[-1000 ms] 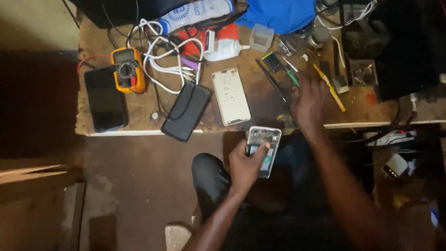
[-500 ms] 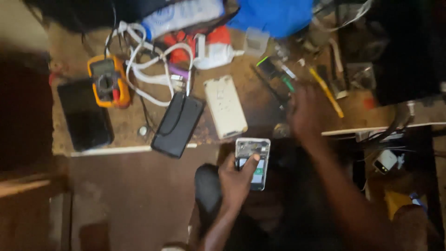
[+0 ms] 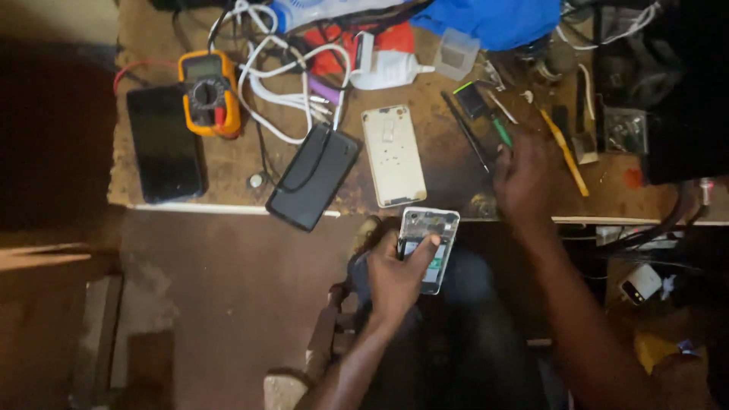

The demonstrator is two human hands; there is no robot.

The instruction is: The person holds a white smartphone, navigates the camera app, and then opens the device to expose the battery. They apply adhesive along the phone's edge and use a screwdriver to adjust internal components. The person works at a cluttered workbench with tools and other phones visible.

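Observation:
My left hand (image 3: pixel 396 278) grips an opened phone (image 3: pixel 430 244) with its back cover off, held just below the workbench edge over my lap. My right hand (image 3: pixel 522 176) rests on the bench top by a green-handled screwdriver (image 3: pixel 501 130) and a thin dark tool (image 3: pixel 465 141); I cannot tell whether its fingers hold anything. A pale gold phone back cover (image 3: pixel 392 156) lies on the bench just above the held phone.
On the wooden workbench (image 3: pixel 228 178) lie a black phone (image 3: pixel 164 144), an orange multimeter (image 3: pixel 209 93), a dark phone (image 3: pixel 313 176) overhanging the edge, white cables (image 3: pixel 277 95), a yellow-handled tool (image 3: pixel 564 150) and blue cloth (image 3: pixel 493 19). Floor lies at left.
The view has shifted, so the bench sits further right in frame. My left hand keeps hold of the opened phone. My right hand stays on the bench near the tools.

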